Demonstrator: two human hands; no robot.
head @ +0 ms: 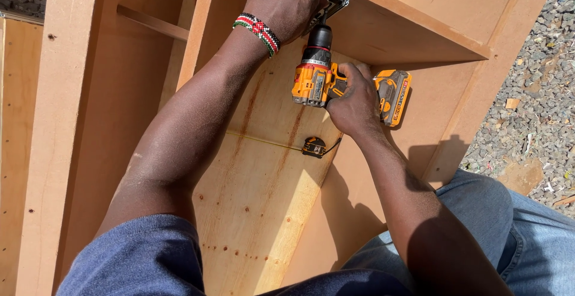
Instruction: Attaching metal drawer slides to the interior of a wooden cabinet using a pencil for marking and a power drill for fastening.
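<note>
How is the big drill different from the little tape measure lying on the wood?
The cordless drill is much bigger than the tape measure. The drill is gripped in the right hand, its tip up at a metal bracket steadied by the left hand; the tape measure lies untouched on the plywood panel. The tape measure has its yellow tape pulled out; the drill carries a battery pack. Both are orange and black.

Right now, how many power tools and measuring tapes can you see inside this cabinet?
2: one orange cordless drill held by the right hand against the metal bracket, and one tape measure lying on the back panel below.
</note>
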